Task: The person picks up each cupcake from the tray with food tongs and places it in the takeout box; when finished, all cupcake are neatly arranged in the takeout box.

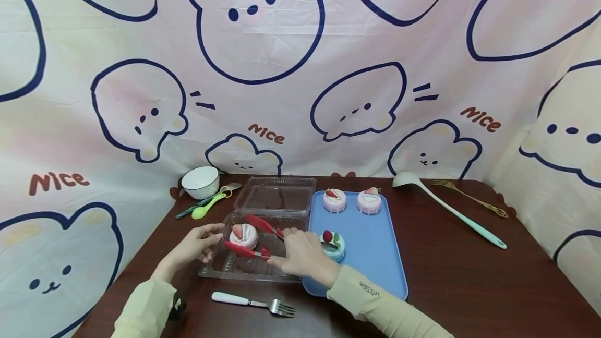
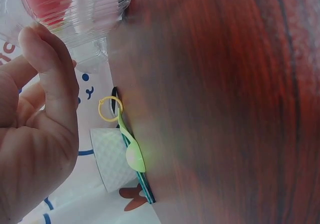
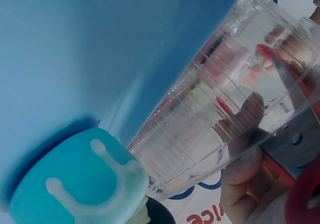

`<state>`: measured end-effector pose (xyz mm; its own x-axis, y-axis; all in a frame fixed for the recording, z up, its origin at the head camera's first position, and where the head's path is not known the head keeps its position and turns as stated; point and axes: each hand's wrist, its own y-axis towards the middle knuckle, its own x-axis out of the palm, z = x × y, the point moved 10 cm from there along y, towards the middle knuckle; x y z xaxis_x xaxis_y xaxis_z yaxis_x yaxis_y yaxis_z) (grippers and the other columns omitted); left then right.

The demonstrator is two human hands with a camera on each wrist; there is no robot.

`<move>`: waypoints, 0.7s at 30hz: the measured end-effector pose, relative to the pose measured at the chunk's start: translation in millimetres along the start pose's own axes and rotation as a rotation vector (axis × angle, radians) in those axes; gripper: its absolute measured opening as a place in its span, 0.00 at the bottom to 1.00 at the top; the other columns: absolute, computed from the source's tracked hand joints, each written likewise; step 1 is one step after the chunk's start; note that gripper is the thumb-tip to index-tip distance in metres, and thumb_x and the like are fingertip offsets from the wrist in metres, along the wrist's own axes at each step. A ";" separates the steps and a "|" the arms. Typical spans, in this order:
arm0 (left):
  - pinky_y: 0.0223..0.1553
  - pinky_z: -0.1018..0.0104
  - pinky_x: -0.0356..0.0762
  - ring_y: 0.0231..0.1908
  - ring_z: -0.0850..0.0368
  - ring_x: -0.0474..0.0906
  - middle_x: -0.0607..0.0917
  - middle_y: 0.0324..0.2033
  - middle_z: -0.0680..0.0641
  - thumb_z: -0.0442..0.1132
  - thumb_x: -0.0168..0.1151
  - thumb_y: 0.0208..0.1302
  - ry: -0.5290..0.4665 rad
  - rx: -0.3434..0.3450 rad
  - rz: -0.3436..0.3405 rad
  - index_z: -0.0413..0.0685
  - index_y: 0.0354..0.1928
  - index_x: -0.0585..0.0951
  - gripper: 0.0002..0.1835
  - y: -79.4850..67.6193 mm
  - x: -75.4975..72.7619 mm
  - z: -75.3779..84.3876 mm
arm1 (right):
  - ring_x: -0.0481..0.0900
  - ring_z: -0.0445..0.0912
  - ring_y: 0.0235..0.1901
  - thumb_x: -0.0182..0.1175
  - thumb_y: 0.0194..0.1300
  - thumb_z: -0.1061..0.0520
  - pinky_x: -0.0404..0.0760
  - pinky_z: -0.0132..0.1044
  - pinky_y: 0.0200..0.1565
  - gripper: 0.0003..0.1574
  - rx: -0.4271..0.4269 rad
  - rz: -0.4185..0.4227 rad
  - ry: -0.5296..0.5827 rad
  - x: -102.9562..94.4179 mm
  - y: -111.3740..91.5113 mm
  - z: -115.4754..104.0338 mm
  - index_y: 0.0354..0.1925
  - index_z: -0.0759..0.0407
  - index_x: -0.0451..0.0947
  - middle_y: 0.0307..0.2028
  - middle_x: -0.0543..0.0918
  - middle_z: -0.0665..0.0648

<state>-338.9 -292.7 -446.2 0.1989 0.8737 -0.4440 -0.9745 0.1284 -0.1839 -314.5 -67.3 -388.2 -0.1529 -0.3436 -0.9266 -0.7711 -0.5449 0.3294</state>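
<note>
My right hand (image 1: 307,254) grips red-tipped tongs (image 1: 263,224), their two arms spread on either side of a pink toy cake (image 1: 243,237) topped with a strawberry. The cake sits in the left part of a clear plastic container (image 1: 253,277), whose lid (image 1: 277,194) lies folded back. At the container's left edge, my left hand (image 1: 199,244) pinches the rim; in the left wrist view its fingertips meet the clear wall. Under my right wrist, a blue toy cake (image 1: 334,252) stands on the blue tray (image 1: 371,275), partly covered. Whether the tong tips touch the pink cake cannot be told.
Two more pink cakes (image 1: 334,201) stand at the tray's back. A fork (image 1: 253,303) with a white handle lies in front of the container. Back left are a white bowl (image 1: 201,181) and green spoon (image 1: 208,205); a ladle (image 1: 451,207) and golden fork (image 1: 469,197) lie right.
</note>
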 end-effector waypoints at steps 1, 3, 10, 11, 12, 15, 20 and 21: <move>0.21 0.65 0.75 0.18 0.56 0.72 0.74 0.34 0.40 0.44 0.52 0.65 0.000 0.003 -0.002 0.36 0.63 0.62 0.28 0.0 0.2 0.1 | 0.61 0.39 0.12 0.60 0.46 0.28 0.58 0.30 0.11 0.33 0.000 0.003 0.006 -0.6 -0.3 0.2 0.29 0.56 0.75 0.16 0.66 0.46; 0.21 0.66 0.75 0.18 0.56 0.72 0.74 0.35 0.39 0.44 0.52 0.65 -0.004 0.006 -0.005 0.36 0.63 0.62 0.28 0.0 0.4 0.1 | 0.62 0.39 0.13 0.60 0.46 0.28 0.59 0.30 0.12 0.35 -0.001 0.009 0.012 -2.1 -0.9 0.3 0.31 0.57 0.76 0.17 0.68 0.46; 0.21 0.66 0.75 0.17 0.57 0.72 0.73 0.31 0.42 0.42 0.51 0.67 -0.002 0.025 -0.021 0.34 0.63 0.61 0.27 -0.7 0.6 1.7 | 0.65 0.39 0.16 0.61 0.47 0.30 0.62 0.29 0.14 0.38 0.004 0.007 0.088 -18.9 -3.6 1.2 0.41 0.60 0.77 0.25 0.77 0.50; 0.21 0.66 0.75 0.17 0.57 0.72 0.73 0.30 0.42 0.42 0.51 0.67 -0.006 0.023 -0.023 0.34 0.63 0.61 0.27 -1.1 1.0 1.6 | 0.66 0.38 0.16 0.61 0.47 0.30 0.62 0.28 0.15 0.39 -0.001 0.009 0.092 -23.6 -4.5 1.4 0.42 0.60 0.77 0.27 0.78 0.50; 0.21 0.66 0.75 0.17 0.57 0.72 0.73 0.30 0.43 0.42 0.50 0.67 -0.007 0.026 -0.029 0.33 0.63 0.61 0.27 -1.4 1.7 1.8 | 0.66 0.38 0.16 0.61 0.47 0.30 0.62 0.28 0.14 0.39 -0.010 0.015 0.096 -29.0 -5.4 1.8 0.43 0.60 0.77 0.27 0.78 0.50; 0.20 0.65 0.75 0.17 0.57 0.72 0.73 0.30 0.43 0.42 0.51 0.67 -0.019 0.025 -0.029 0.33 0.63 0.60 0.28 -1.9 2.6 1.7 | 0.68 0.38 0.19 0.62 0.47 0.30 0.64 0.28 0.15 0.40 -0.025 0.056 0.124 -48.1 -9.3 7.3 0.45 0.59 0.76 0.30 0.78 0.50; 0.20 0.65 0.75 0.17 0.56 0.71 0.73 0.32 0.41 0.42 0.51 0.67 -0.028 0.031 -0.027 0.33 0.63 0.60 0.28 -1.3 2.6 2.4 | 0.66 0.37 0.20 0.65 0.46 0.33 0.64 0.28 0.19 0.41 -0.036 0.131 0.214 -75.2 -23.7 29.7 0.48 0.60 0.74 0.25 0.73 0.46; 0.20 0.65 0.75 0.17 0.57 0.71 0.73 0.32 0.41 0.43 0.51 0.67 -0.030 0.032 -0.028 0.33 0.63 0.60 0.28 -1.1 2.4 2.6 | 0.65 0.37 0.20 0.66 0.45 0.34 0.64 0.28 0.19 0.40 -0.035 0.143 0.228 -79.8 -28.4 35.3 0.48 0.60 0.74 0.24 0.72 0.45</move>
<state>-337.6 -289.6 -444.8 0.2231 0.8831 -0.4128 -0.9716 0.1674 -0.1672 -302.3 2.6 -330.0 -0.1126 -0.5799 -0.8069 -0.7291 -0.5035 0.4636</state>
